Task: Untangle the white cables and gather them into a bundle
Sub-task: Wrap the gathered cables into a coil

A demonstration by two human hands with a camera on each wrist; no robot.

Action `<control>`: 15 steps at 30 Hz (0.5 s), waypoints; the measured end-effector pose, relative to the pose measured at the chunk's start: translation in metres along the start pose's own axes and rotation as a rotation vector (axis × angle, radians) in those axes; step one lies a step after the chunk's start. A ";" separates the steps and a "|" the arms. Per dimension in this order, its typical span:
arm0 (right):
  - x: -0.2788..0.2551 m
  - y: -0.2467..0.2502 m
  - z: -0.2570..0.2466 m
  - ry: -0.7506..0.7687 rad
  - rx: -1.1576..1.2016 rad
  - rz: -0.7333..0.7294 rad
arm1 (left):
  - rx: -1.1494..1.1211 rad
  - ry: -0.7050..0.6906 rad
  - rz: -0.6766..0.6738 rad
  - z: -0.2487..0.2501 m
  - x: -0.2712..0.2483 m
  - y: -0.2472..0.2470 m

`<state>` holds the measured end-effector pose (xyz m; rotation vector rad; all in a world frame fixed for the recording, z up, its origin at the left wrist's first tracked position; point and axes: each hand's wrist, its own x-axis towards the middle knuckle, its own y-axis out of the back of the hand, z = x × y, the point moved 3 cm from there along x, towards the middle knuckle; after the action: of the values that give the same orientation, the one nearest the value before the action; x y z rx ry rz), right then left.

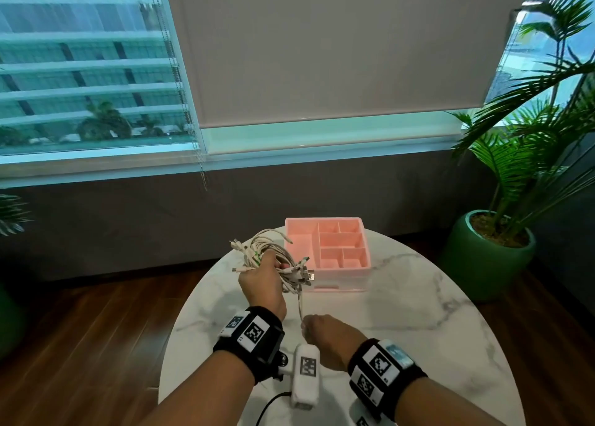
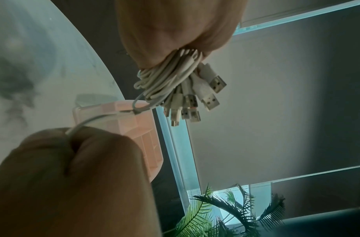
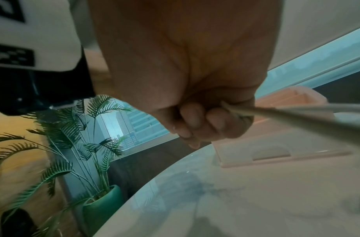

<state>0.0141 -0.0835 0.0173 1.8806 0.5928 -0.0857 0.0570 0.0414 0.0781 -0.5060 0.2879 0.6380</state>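
My left hand (image 1: pixel 261 280) grips a bundle of white cables (image 1: pixel 283 264) above the marble table (image 1: pixel 418 329), its fingers wrapped round the coils. In the left wrist view the white cable bundle (image 2: pixel 168 77) hangs from the fist with several USB plugs (image 2: pixel 203 96) sticking out together. One strand (image 1: pixel 300 306) runs taut from the bundle down to my right hand (image 1: pixel 325 335), whose curled fingers hold it. In the right wrist view the strand (image 3: pixel 296 115) leaves the right hand's fingers (image 3: pixel 197 121) toward the right.
A pink compartment organiser (image 1: pixel 331 251) stands just behind the bundle on the round table. A potted palm (image 1: pixel 502 238) in a green pot stands on the floor at the right. A white tagged device (image 1: pixel 306 374) hangs by my left wrist.
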 end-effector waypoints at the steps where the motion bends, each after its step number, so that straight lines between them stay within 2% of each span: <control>1: 0.000 0.000 0.004 -0.016 0.011 0.006 | -0.004 0.010 -0.001 0.001 0.000 0.001; 4: 0.002 0.001 0.030 -0.105 0.113 0.057 | -0.021 0.060 -0.058 0.004 0.004 0.003; 9: 0.006 0.029 0.090 -0.298 0.335 0.136 | 0.024 0.225 -0.296 0.005 0.012 0.009; 12: 0.005 0.054 0.097 -0.244 0.508 0.174 | 0.073 0.281 -0.375 -0.001 0.009 0.012; 15: 0.002 0.090 0.083 -0.105 0.648 0.356 | 0.134 0.305 -0.426 -0.010 0.002 0.011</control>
<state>0.0731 -0.1807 0.0616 2.5630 0.1488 -0.1554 0.0507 0.0452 0.0649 -0.5156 0.4908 0.1238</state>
